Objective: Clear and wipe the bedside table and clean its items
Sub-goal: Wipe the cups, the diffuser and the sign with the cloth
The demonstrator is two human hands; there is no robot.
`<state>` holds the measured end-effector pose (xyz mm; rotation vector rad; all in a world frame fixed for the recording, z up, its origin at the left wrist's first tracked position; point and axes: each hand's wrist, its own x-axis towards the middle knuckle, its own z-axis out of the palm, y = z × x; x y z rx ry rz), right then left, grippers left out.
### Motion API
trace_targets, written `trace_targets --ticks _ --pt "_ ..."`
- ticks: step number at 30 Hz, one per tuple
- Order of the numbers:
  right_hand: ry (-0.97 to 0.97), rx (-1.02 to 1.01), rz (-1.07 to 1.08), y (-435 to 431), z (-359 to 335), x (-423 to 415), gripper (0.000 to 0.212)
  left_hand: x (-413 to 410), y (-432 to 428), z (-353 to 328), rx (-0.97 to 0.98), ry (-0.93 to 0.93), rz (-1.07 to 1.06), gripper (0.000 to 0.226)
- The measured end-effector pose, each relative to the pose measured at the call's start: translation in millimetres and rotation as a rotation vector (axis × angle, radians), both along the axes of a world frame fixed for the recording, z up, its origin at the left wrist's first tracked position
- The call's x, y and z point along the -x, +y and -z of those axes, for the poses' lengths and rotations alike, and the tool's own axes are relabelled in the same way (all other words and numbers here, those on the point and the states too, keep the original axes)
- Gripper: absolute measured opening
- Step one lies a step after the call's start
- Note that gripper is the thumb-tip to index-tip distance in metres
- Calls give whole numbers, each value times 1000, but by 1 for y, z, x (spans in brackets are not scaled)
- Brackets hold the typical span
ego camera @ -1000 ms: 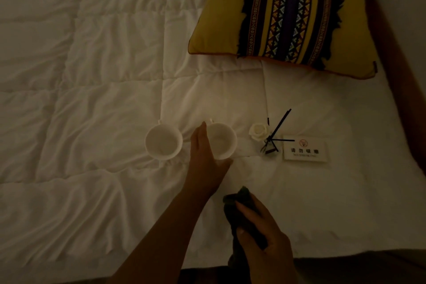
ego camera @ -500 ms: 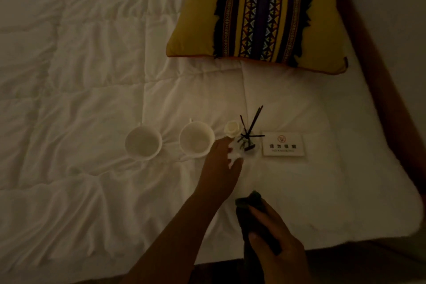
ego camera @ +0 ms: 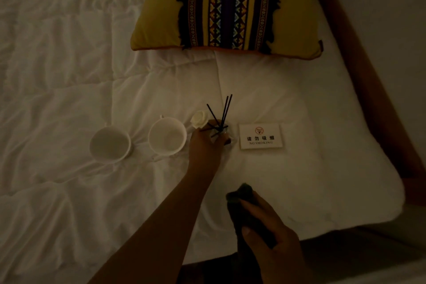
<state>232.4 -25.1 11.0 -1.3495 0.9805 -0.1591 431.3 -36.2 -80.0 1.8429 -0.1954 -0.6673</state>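
Observation:
Two white cups, one on the left [ego camera: 110, 145] and one to its right [ego camera: 167, 136], stand on the white quilt [ego camera: 69, 90]. Right of them is a small reed diffuser [ego camera: 220, 120] with black sticks and a white flower [ego camera: 199, 119]. My left hand [ego camera: 206, 145] is closed around the diffuser's base, which the fingers mostly hide. A white "no smoking" sign [ego camera: 260, 136] lies flat just right of it. My right hand [ego camera: 269, 235] is lower down, shut on a dark cloth [ego camera: 239, 196].
A yellow cushion [ego camera: 226, 7] with a dark patterned stripe lies at the back. A wooden bed frame [ego camera: 378, 108] runs along the right edge. The quilt's near edge drops to a dark floor [ego camera: 345, 258] at the bottom right.
My left hand moved right from the right cup to the diffuser and closed around its base. The view shifted, so everything sits further left. The right hand kept the cloth.

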Motion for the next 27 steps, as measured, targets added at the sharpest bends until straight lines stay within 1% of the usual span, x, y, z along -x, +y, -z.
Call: trace_targets --ticks 3,6,8,11,14,16,19,21,22,24,27 --pt "-26 19 71 -10 -2 -7 64 4 12 -18 10 -11 45 20" --pt "-64 31 128 -18 -9 -20 56 8 30 -41 16 30 52 26" --pt "-112 133 149 -22 -18 -35 52 7 45 -60 -11 42 49 28" --pt "-187 226 133 -25 -29 -57 46 9 58 -88 42 12 96 21" --pt "-188 155 53 -19 -35 -77 49 13 67 -112 124 1 143 27" --pt "-221 102 63 -13 -41 -85 48 13 74 -124 160 6 128 29" --pt "-238 87 88 -15 -48 -93 44 7 80 -134 181 -2 113 30" --pt "-223 4 73 -24 -50 -98 39 4 83 -138 163 -25 146 29" --pt "-211 -41 51 -29 -50 -101 36 3 85 -140 148 -34 172 29" --pt "-166 -44 -29 -42 -51 -108 34 4 90 -141 156 -29 225 29" --pt "-116 -45 -212 -58 -52 -117 28 7 98 -140 222 52 308 36"
